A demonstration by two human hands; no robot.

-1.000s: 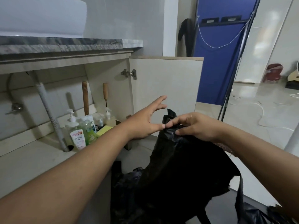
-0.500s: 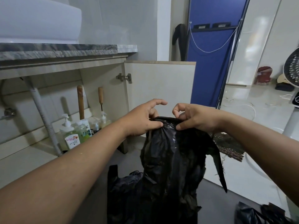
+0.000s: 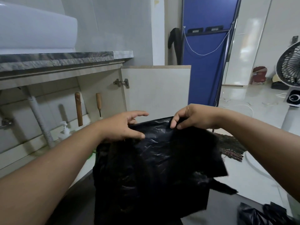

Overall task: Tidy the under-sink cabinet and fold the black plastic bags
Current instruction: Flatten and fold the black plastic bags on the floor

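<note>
1. A black plastic bag (image 3: 155,163) hangs in front of the open cabinet door (image 3: 155,90), held up by its top edge with its crumpled body drooping toward the floor.
2. The left hand (image 3: 123,127) grips the bag's upper left corner, on the cabinet side of the door; its thumb presses the plastic from the front, the index finger points out straight above the edge, and the other fingers are curled behind the film.
3. The right hand (image 3: 193,117) pinches the top edge just right of the left hand, directly below the door, with thumb and fingers (image 3: 173,124) closed together on the plastic.
4. The stretch of bag between the two hands is pulled roughly flat; below it the film is wrinkled and folds over itself.
5. Left of the door, inside the cabinet, two wooden handles (image 3: 78,109) stand upright against the back wall, with a white pump bottle (image 3: 64,129) beside them and a grey drain hose (image 3: 40,122) further left.
6. Above the cabinet, left of the door's top, lies a dark marbled counter (image 3: 56,60) carrying a white basin (image 3: 35,28).
7. More black bags (image 3: 263,215) lie crumpled on the floor, well right of and below the door.
8. A fan (image 3: 290,69) stands on the floor far right of the door.
</note>
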